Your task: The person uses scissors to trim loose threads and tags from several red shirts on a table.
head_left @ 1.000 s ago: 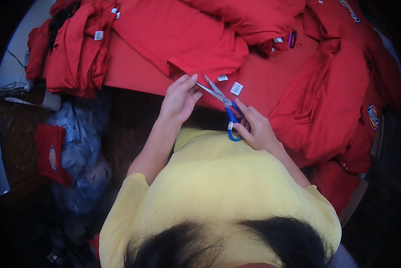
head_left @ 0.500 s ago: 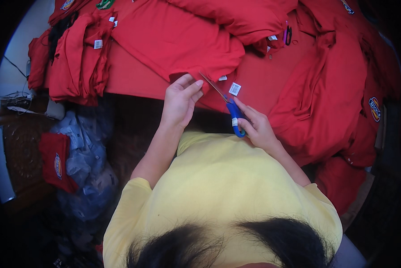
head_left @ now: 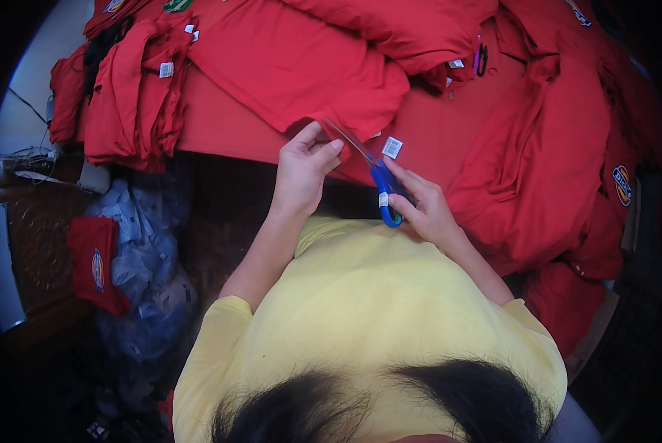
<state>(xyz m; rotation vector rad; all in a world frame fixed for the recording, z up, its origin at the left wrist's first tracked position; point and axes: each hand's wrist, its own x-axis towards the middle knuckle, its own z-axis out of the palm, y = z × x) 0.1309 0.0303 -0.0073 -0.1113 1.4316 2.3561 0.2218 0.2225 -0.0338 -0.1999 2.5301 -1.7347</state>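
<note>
A red garment (head_left: 294, 70) lies across the table, its near corner by my left hand (head_left: 301, 173). The thumb and fingers of that hand are pinched together at the cloth's edge; exactly what lies between the fingertips is partly hidden. My right hand (head_left: 425, 207) is closed round blue-handled scissors (head_left: 385, 188). Their blades point up and left, the tips close to my left fingertips and the garment's edge. A small white barcode label (head_left: 392, 148) lies just beyond my right hand.
Folded red garments (head_left: 135, 96) are stacked at the table's left. A large heap of red clothing (head_left: 534, 177) covers the right side and hangs over the edge. Clear plastic bags (head_left: 150, 258) and a folded red piece (head_left: 95, 262) sit low on the left.
Both hands stay in nearly the same place. The scissors' blades look slightly further apart, and the white label under the garment's near edge is more covered. The whole view has shifted slightly.
</note>
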